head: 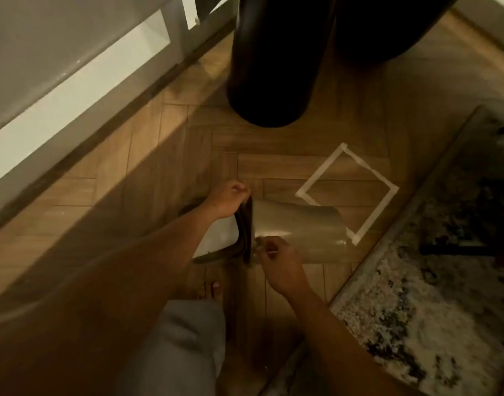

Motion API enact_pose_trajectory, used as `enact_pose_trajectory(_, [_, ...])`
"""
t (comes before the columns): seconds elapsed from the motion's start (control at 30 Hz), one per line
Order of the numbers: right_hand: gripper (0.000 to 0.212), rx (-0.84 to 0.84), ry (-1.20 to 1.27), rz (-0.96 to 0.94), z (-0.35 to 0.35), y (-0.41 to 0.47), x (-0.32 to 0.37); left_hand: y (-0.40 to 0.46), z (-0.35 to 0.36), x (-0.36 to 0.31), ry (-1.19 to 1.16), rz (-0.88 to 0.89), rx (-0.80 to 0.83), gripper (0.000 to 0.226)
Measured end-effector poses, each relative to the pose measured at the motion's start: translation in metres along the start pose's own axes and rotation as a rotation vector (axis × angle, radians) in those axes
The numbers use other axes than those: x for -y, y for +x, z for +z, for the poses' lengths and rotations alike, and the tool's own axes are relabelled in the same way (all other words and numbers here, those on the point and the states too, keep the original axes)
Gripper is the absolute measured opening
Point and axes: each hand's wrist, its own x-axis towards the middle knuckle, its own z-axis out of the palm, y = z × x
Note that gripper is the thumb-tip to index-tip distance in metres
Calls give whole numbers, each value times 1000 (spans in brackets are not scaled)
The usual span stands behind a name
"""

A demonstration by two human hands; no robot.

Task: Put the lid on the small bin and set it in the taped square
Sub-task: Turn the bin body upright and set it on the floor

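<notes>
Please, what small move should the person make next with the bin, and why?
Probably press the lid fully onto the bin's rim before lifting anything. The small bin is tilted toward the person, its base overlapping a corner of the taped square. The left hand grips the lid's top edge and the right hand its lower edge, so seating it seems unfinished.

Bin [299, 227] hides taped square [348, 190] near corner; lid [216, 238] half behind forearm.

no readable text, labels, brands or numbers anywhere.
</notes>
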Motion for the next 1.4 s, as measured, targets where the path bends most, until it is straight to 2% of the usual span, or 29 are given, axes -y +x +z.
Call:
enact_pose_trajectory(0.07, [29, -45, -20, 31, 9, 8, -2, 8, 4, 0, 3, -9, -4, 38])
enact_pose_trajectory(0.2, [30, -103, -43, 90, 28, 11, -9, 17, 16, 13, 12, -20, 68, 40])
enact_pose_trajectory(0.33, [24, -100, -81, 108, 34, 10, -16, 23, 23, 24, -11, -48, 123, 49])
enact_pose_trajectory(0.5, [27, -88, -269, 83, 33, 19, -13, 27, 29, 26, 26, -44, 143, 50])
enact_pose_trajectory(0.73, [18, -81, -291, 77, 28, 14, -24, 18, 35, 22, 99, -21, 186, 53])
enact_pose_trajectory(0.93, [20, -158, -264, 104, -5, 0, -21, 0, 46, 0, 157, -13, 211, 57])
enact_pose_trajectory(1.07, [24, -147, -264, 104, -40, -5, -12, -19, 54, -19, 216, -34, 192, 64])
enact_pose_trajectory(1.4, [11, -181, -320, 25, -119, -37, 4, -78, 52, -54, 244, 16, 191, 58])
